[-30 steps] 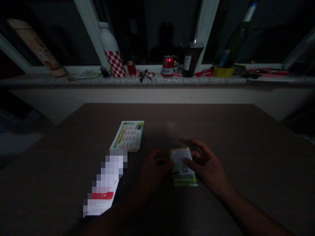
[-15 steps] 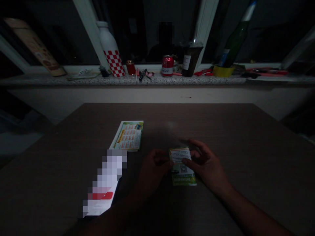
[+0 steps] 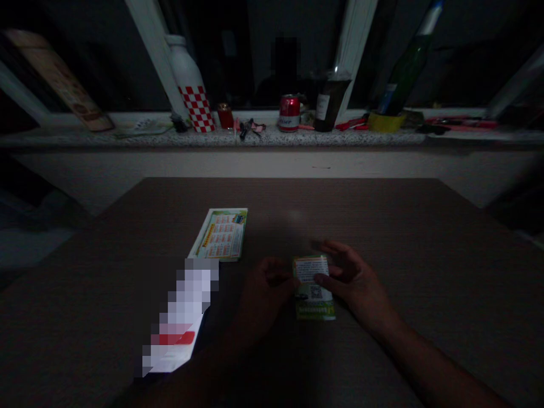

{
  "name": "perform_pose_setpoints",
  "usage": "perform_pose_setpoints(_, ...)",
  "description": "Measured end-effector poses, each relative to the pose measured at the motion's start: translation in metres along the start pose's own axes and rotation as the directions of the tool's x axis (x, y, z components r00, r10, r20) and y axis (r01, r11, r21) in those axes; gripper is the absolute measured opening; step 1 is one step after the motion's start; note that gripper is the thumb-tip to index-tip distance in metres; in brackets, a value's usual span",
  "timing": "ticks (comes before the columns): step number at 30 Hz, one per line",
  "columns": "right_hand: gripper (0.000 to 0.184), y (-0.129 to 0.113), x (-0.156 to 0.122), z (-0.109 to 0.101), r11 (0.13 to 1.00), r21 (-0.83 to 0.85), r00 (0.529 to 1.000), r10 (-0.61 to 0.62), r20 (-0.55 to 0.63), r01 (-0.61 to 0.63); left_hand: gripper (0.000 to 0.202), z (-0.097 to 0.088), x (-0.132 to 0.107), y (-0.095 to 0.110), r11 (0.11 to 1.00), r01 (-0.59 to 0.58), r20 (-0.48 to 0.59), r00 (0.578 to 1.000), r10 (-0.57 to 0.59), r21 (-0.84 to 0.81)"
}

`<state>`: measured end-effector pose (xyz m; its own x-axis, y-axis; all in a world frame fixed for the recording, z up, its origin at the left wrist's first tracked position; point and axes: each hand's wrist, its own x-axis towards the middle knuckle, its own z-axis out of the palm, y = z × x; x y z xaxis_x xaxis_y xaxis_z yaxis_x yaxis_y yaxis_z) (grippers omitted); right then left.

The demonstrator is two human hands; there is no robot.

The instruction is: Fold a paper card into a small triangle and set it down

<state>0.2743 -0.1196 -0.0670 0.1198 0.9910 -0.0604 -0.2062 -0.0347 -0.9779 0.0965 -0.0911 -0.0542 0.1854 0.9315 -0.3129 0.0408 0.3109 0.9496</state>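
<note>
Single head-worn camera, facing forward and down across the desk (image 3: 408,232). Left hand (image 3: 266,294) and right hand (image 3: 361,286) close below; windowsill (image 3: 246,141) farther off, upper frame.

One left hand (image 3: 264,294) and one right hand (image 3: 363,289), one printed card (image 3: 315,310), one card stack (image 3: 221,237) and one lit screen (image 3: 176,345) are at one table (image 3: 382,215). One windowsill (image 3: 153,139) holds one checkered bottle (image 3: 193,85), one green bottle (image 3: 407,76), one can (image 3: 289,113), one cup (image 3: 331,105), one jar (image 3: 225,117), one tan cylinder (image 3: 63,82) and smaller clutter (image 3: 251,129) too dim to count.
</note>
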Motion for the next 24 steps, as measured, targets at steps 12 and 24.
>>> perform_pose_setpoints(12, 0.060, 0.0001, -0.0003, 0.0005, 1.000, 0.014, 1.000, 0.002, -0.018, -0.002, 0.037, -0.0013, 0.0021, -0.0042, 1.000, -0.014, 0.007, 1.000, 0.014, -0.026)
perform_pose_setpoints(24, 0.059, 0.0020, 0.0003, -0.0005, 1.000, 0.009, 1.000, -0.012, -0.010, 0.012, 0.036, 0.0000, 0.0000, -0.0004, 1.000, 0.006, -0.004, 1.000, -0.006, 0.000)
